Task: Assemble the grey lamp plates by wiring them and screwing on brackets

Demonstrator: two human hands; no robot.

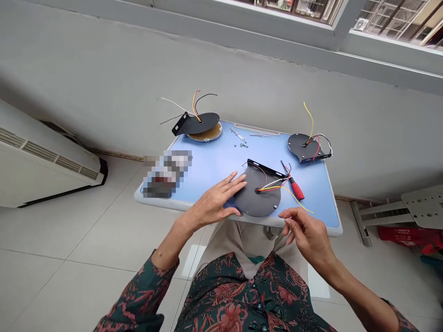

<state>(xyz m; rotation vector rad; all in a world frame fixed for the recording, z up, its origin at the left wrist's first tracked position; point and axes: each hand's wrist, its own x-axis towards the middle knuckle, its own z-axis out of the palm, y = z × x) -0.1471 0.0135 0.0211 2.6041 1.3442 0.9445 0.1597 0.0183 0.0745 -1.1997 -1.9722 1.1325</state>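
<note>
A dark round plate (255, 196) with a black bracket and red, yellow and white wires lies at the near edge of a small blue table (214, 161). My left hand (216, 200) rests on the plate's left rim, thumb under the edge and fingers stretched flat over it. My right hand (306, 233) hovers just off the table's front edge, right of the plate, with fingertips pinched together on something too small to name. A red-handled screwdriver (296, 186) lies beside the plate's wires.
A second wired plate (200, 123) sits on a brass-coloured disc at the table's far left, a third wired plate (304, 146) at the far right. Small screws (241, 145) lie in the middle back. A white heater (41, 161) stands left, a grey bracket (411, 207) right.
</note>
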